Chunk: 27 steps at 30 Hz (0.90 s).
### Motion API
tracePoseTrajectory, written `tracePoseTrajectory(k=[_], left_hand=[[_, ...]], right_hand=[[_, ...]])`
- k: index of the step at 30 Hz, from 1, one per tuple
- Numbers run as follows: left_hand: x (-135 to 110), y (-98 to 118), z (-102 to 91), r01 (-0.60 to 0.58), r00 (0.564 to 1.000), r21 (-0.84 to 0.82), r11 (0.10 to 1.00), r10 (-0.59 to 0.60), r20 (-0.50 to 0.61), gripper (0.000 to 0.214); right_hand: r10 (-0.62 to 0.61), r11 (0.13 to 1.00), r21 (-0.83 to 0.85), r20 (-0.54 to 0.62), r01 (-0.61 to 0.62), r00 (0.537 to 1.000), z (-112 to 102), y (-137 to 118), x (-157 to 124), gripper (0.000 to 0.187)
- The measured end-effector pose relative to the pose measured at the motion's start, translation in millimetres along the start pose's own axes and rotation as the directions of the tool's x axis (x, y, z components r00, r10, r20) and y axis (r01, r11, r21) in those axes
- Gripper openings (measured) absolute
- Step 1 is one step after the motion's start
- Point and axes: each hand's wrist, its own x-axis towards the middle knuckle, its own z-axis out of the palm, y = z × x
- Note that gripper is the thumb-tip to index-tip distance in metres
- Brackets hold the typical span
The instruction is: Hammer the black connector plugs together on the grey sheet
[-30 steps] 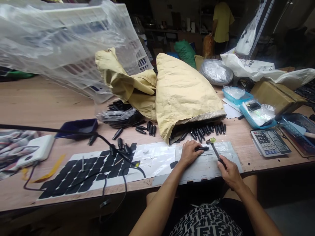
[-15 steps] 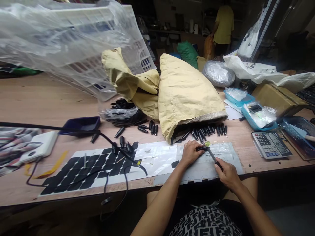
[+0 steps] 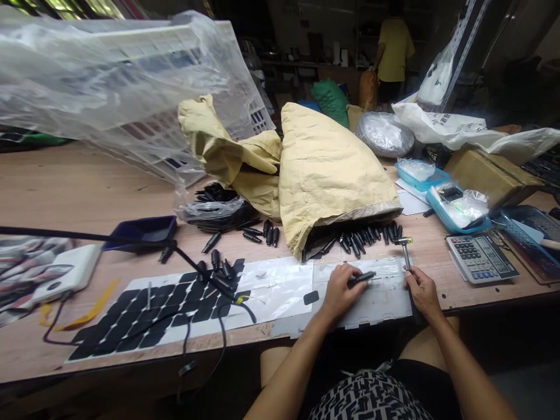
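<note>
Now the left hand is gripping a slim, black, tapered cylinder over a flat, pale, scuffed sheet, while the right hand is curling around the straight shaft of a small hammer, its yellow-tipped head standing apart from the cylinder. Beyond, stubby black pieces are crowding the mouth of a creased tan sack; rightward, a flat calculator is resting on the wood-grained table.

The hammer is silver, yellow and black.
</note>
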Motion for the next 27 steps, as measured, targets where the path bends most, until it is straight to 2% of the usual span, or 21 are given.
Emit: tracePoseTrajectory(k=[2, 4, 6, 8, 10, 12, 15, 17, 19, 21, 23, 25, 26, 27], left_hand=[[-33.5, 15.1, 7.3, -0.041, 0.993, -0.138, 0.990, 0.055, 0.102, 0.018], [-67.7, 24.0, 18.6, -0.012, 0.956, -0.268, 0.963, 0.089, 0.278, 0.021], [-94.6, 23.1, 32.5, 0.129, 0.890, -0.320, 0.939, 0.033, 0.455, 0.021], [-110.3, 12.0, 47.2, 0.316, 0.817, -0.279, 0.907, -0.111, 0.566, 0.022], [-115.7, -5.9, 60.4, 0.450, 0.755, -0.183, 0.874, -0.263, 0.601, 0.026], [-114.8, -25.0, 70.5, 0.512, 0.712, -0.056, 0.857, -0.387, 0.586, 0.032], [-111.3, -43.8, 78.2, 0.539, 0.648, 0.169, 0.825, -0.534, 0.542, 0.042], [-110.6, -44.2, 77.4, 0.530, 0.619, 0.268, 0.804, -0.583, 0.526, 0.046], [-110.0, -33.1, 70.0, 0.482, 0.620, 0.295, 0.825, -0.559, 0.551, 0.049], [-106.1, -12.3, 54.5, 0.396, 0.638, 0.251, 0.883, -0.461, 0.617, 0.047], [-94.6, 12.1, 32.0, 0.317, 0.638, 0.114, 0.942, -0.301, 0.709, 0.044], [-72.9, 30.8, 6.5, 0.296, 0.652, -0.062, 0.953, -0.154, 0.742, 0.039], [-58.4, 35.4, -5.5, 0.297, 0.698, -0.116, 0.948, -0.132, 0.704, 0.036], [-42.0, 36.0, -16.2, 0.294, 0.770, -0.118, 0.948, -0.161, 0.618, 0.034]], right_hand=[[-0.011, 1.000, -0.026, 0.019, 0.011, 1.000, 1.1, -1.1, -1.2, 0.036], [-0.023, 0.997, -0.077, 0.023, 0.025, 0.999, 1.7, -2.9, -2.3, 0.034], [-0.031, 0.992, -0.120, 0.016, 0.033, 0.999, 2.2, -4.1, -2.7, 0.033], [-0.032, 0.991, -0.133, 0.007, 0.033, 0.999, 2.7, -4.4, -2.4, 0.034], [-0.031, 0.991, -0.127, 0.002, 0.031, 1.000, 3.3, -4.2, -2.2, 0.034], [-0.034, 0.992, -0.125, 0.002, 0.034, 0.999, 3.8, -4.0, -2.2, 0.034], [-0.035, 0.990, -0.135, -0.007, 0.034, 0.999, 4.0, -4.3, -2.7, 0.033], [-0.036, 0.990, -0.140, -0.007, 0.035, 0.999, 3.8, -4.8, -3.1, 0.032], [-0.036, 0.989, -0.143, -0.003, 0.036, 0.999, 3.6, -5.2, -3.3, 0.032], [-0.034, 0.988, -0.151, -0.006, 0.033, 0.999, 3.7, -5.3, -3.3, 0.032], [-0.031, 0.987, -0.156, -0.009, 0.029, 0.999, 4.0, -5.0, -3.2, 0.032], [-0.029, 0.989, -0.149, -0.008, 0.028, 1.000, 4.4, -4.5, -3.0, 0.032], [-0.030, 0.990, -0.140, -0.007, 0.029, 1.000, 4.6, -4.1, -2.9, 0.032], [-0.032, 0.991, -0.133, -0.005, 0.031, 0.999, 4.7, -3.5, -2.8, 0.032]])
